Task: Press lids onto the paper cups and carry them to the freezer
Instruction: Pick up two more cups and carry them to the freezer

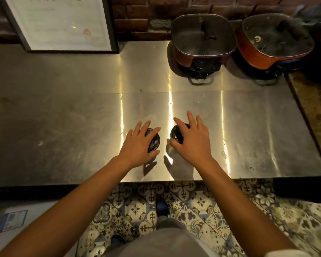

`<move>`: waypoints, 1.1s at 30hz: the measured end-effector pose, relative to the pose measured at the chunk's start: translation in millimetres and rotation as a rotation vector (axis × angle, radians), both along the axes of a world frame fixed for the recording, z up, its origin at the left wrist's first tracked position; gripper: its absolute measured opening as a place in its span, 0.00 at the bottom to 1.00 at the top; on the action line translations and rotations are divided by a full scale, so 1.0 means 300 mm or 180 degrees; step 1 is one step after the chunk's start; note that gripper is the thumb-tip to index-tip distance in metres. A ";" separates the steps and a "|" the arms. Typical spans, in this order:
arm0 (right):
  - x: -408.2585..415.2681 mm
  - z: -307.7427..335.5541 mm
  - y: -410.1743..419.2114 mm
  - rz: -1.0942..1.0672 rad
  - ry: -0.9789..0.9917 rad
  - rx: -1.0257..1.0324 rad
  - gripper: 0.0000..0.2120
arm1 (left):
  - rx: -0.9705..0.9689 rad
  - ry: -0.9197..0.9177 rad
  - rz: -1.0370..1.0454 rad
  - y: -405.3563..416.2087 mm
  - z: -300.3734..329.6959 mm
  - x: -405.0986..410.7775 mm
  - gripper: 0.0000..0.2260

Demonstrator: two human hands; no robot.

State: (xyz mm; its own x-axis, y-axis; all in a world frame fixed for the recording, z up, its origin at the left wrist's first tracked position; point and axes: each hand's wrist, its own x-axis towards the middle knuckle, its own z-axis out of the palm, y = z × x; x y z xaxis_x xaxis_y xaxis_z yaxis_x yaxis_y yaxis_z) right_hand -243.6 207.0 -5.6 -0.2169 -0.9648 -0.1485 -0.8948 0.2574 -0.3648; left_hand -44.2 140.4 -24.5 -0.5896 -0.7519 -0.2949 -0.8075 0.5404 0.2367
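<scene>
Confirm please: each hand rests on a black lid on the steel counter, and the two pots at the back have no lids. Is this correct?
Not quite. In the head view both pots carry glass lids. The rest holds: the left hand and right hand each rest on a black lid on the steel counter.

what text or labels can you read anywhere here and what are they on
Nothing here can be read.
Framed document leaning on the brick wall: lines of print and a red stamp, all too blurred to read.
Label on the box on the floor at lower left: blurred, unreadable.
Black lids under the hands, and the two pots: no visible text.
</scene>
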 end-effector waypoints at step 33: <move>0.312 0.397 -0.015 0.0603 -0.0531 -0.1261 0.36 | -0.1141 0.0964 0.1234 0.147 0.456 0.405 0.37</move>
State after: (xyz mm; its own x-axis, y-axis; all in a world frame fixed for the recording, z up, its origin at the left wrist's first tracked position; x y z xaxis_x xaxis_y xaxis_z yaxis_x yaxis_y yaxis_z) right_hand -149.9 202.4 113.3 -0.0359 -0.9746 0.2212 -0.8334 -0.0930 -0.5448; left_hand 77.2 184.4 112.3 -0.2711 -0.9501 0.1544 -0.8865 0.3090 0.3444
